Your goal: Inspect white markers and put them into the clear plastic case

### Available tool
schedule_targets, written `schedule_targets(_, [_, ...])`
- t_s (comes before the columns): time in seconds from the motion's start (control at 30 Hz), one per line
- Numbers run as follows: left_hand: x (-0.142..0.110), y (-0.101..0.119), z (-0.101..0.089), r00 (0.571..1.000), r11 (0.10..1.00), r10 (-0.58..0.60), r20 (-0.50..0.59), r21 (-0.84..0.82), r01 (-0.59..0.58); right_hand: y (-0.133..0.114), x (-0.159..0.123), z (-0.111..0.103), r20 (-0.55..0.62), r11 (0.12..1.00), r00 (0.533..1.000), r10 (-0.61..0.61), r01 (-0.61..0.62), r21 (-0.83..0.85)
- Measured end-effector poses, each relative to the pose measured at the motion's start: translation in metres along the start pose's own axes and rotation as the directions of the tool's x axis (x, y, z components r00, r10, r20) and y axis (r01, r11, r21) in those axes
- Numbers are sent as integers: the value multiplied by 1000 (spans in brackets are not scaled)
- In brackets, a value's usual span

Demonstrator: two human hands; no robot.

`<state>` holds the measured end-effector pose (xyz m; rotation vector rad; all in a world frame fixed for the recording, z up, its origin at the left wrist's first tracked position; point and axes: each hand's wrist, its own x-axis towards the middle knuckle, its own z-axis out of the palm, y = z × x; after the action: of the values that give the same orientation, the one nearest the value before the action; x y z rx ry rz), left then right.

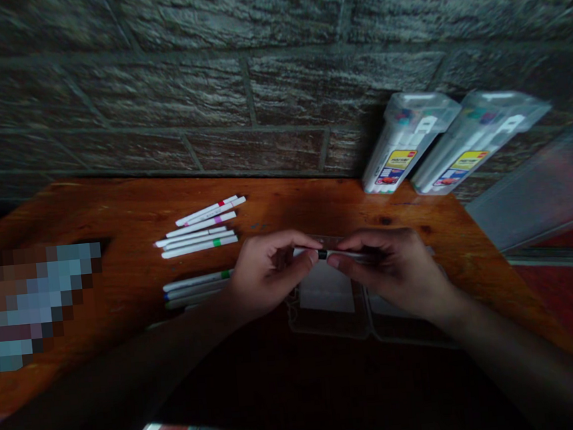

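Two bare hands are meeting just right of the frame's centre. The left hand (265,267) and the right hand (401,268) are both pinching one slim, white, cylindrical marker with a black band (322,255), thumbs against forefingers, on either side of the band. The marker is lying nearly level across the frame; the fingers are hiding whether its cap is fully seated.

It is probably feeling light and stiff, with a smooth plastic barrel that could be rolling or slipping under a loose grip. Either side of the band is seeming the best place for holding it. No writing is showing on it.

Below the hands, a clear plastic opened-out case (367,334) is lying in shadow on the brown wooden surface (305,196), with a white rectangular sheet (326,292) showing through.

Left of centre, white markers with coloured bands (201,226) are lying in a loose group, and more white markers (195,286) are resting below them, partly behind the left hand.

At upper right, two tall translucent plastic cases (408,141) are standing against the grey-brown block wall (163,72). Both are carrying yellow labels with a small red mark and a blue-and-red panel; the lettering is too small for reading.
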<state>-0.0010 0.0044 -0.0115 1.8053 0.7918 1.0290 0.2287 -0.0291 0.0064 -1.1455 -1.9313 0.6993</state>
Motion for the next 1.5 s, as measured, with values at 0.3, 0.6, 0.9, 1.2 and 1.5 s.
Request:
schedule_targets(0.3, [5, 3, 0, 999, 982, -26, -45, -187, 17, 4, 2, 1, 2, 965, 995, 103, -100, 241])
schedule_targets(0.6, [7, 5, -3, 986, 936, -147, -75, -332, 114, 3, 6, -1, -4, 939, 988, 152, -143, 313])
schedule_targets(0.9, [10, -3, -4, 974, 892, -196, -114, -433, 129, -2, 5, -4, 2, 912, 986, 168, -157, 379])
schedule_targets(1.2, [12, -4, -4, 965, 872, -213, -152, -475, 118, -3, 7, -5, 21, 886, 981, 195, -185, 424])
schedule_targets(1.5, [14, -4, -5, 938, 834, -292, -188, -530, 153, -5, 5, -7, 50, 878, 978, 204, -205, 433])
